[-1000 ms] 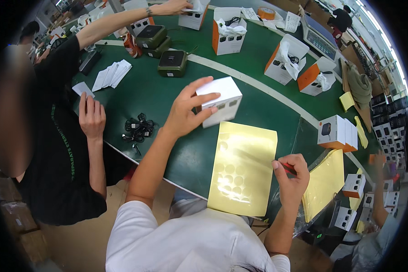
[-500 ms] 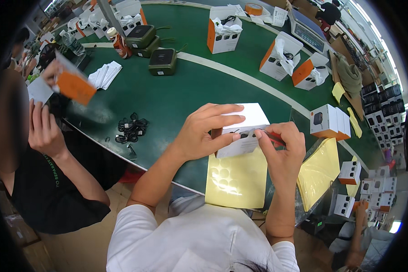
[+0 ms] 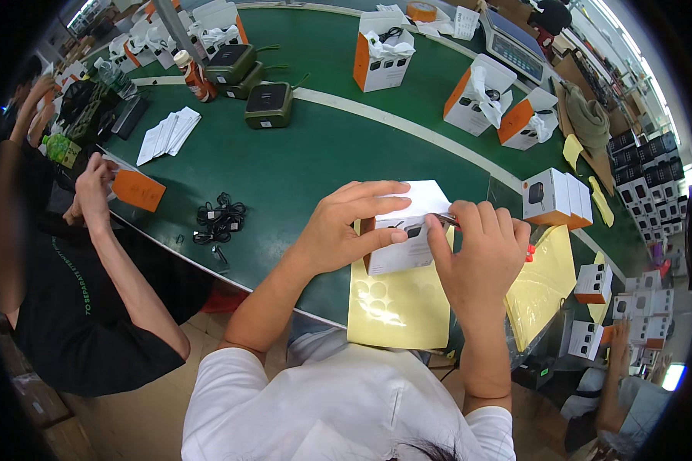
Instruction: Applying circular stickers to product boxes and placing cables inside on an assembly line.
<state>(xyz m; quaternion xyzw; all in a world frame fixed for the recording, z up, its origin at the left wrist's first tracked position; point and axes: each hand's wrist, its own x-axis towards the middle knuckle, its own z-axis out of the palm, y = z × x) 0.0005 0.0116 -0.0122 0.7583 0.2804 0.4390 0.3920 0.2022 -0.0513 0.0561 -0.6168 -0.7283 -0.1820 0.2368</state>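
A closed white box [image 3: 424, 198] with small dark pictures on its side stands in front of me. My left hand [image 3: 338, 224] grips it from the left, fingers across the top and thumb along the near side. My right hand [image 3: 480, 253] is at the box's right edge, closed on a slim dark-tipped tool with a red part [image 3: 530, 253]; the palm hides most of it. The tool's tip lies by the box's upper edge. Below the box is a yellow sheet [image 3: 396, 315] bearing round clear stickers.
A yellow plastic-covered stack [image 3: 544, 284] and closed boxes [image 3: 550, 196] stand to the right. Black cables [image 3: 221, 218] lie left, near a co-worker's hand [image 3: 94, 188] and an orange-and-white box [image 3: 137, 190]. Farther back are green speaker-like devices [image 3: 269, 105], open boxes [image 3: 384, 65] and a scale [image 3: 515, 46].
My right hand has turned, bringing its back into view and the tool's red part out past its right side. The left hand stays on the box. The co-worker's box has moved lower.
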